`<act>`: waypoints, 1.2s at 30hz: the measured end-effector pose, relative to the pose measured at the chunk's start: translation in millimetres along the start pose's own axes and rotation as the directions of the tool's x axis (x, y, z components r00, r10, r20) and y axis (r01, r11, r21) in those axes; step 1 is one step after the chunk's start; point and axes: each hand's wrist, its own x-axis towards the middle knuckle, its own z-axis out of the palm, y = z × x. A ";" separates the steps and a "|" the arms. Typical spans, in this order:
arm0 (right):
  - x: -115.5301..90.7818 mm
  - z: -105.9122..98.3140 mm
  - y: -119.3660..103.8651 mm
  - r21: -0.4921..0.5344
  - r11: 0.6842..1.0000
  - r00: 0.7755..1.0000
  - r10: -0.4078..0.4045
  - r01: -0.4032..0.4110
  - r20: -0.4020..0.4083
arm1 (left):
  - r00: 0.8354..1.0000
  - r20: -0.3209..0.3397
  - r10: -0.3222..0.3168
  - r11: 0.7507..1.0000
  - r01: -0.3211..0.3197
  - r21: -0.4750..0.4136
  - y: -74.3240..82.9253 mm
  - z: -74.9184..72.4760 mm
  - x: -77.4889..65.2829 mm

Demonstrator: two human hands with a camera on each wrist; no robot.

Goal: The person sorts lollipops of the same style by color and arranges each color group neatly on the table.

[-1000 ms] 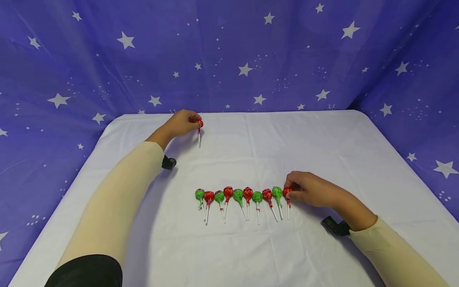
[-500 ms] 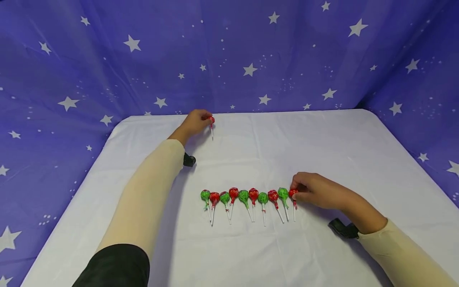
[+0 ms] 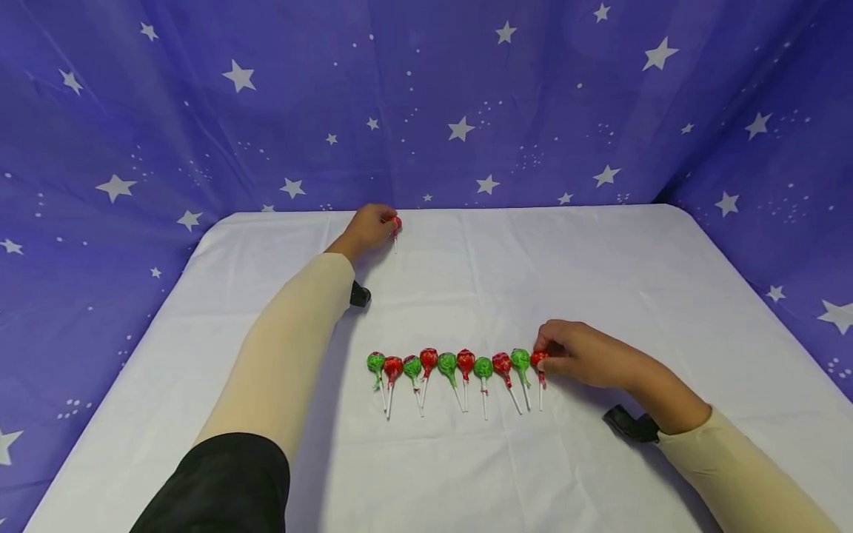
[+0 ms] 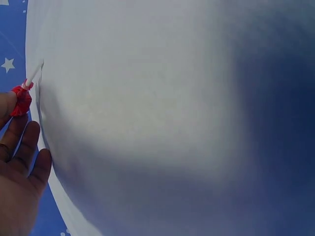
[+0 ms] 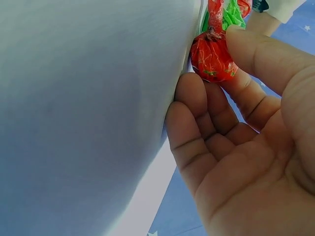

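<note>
Near the far edge of the table, my left hand (image 3: pixel 369 226) pinches a red-wrapped lollipop (image 3: pixel 397 223) by its head, the white stick pointing back toward me. In the left wrist view that lollipop (image 4: pixel 22 101) sits between thumb and fingers, the other fingers spread loosely. My right hand (image 3: pixel 593 357) pinches the head of another red lollipop (image 3: pixel 538 359) at the right end of a row. Up close in the right wrist view, the thumb and a finger hold its crinkled red wrapper (image 5: pixel 211 56), with a green lollipop (image 5: pixel 233 14) just behind.
The row alternates green and red lollipops, several of them, sticks toward me; a green one (image 3: pixel 376 362) lies at its left end. A white cloth (image 3: pixel 426 474) covers the table. Behind stands a blue curtain (image 3: pixel 400 96) with white stars. Dark wrist cameras (image 3: pixel 629 426) jut below the sleeves.
My left hand has carried its red lollipop to the right along the far edge. The right hand keeps its grip at the row's end. The head view has shifted slightly.
</note>
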 end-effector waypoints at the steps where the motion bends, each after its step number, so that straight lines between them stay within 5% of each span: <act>1: -0.3 0.3 -0.1 0.001 1.000 1.000 0.002 -0.002 0.000 | 1.000 0.002 0.000 1.000 0.000 0.010 1.1 0.4 -0.1; 10: -2.1 0.9 1.2 -0.016 1.000 1.000 -0.001 0.001 -0.007 | 1.000 0.014 -0.023 0.999 0.022 0.047 4.8 3.0 -1.9; 22: 1.1 0.8 1.6 0.004 1.000 1.000 0.004 -0.004 0.003 | 0.999 0.002 -0.036 0.998 0.036 -0.050 0.2 -3.6 -7.7; 29: 2.4 2.7 2.3 0.009 1.000 1.000 -0.004 0.004 0.006 | 0.999 -0.016 0.043 0.998 -0.044 -0.038 3.1 -9.3 -22.9; 36: 0.8 2.2 2.2 0.011 1.000 1.000 -0.003 0.003 0.007 | 0.984 -0.046 0.171 0.985 -0.170 0.009 22.2 -11.4 -61.3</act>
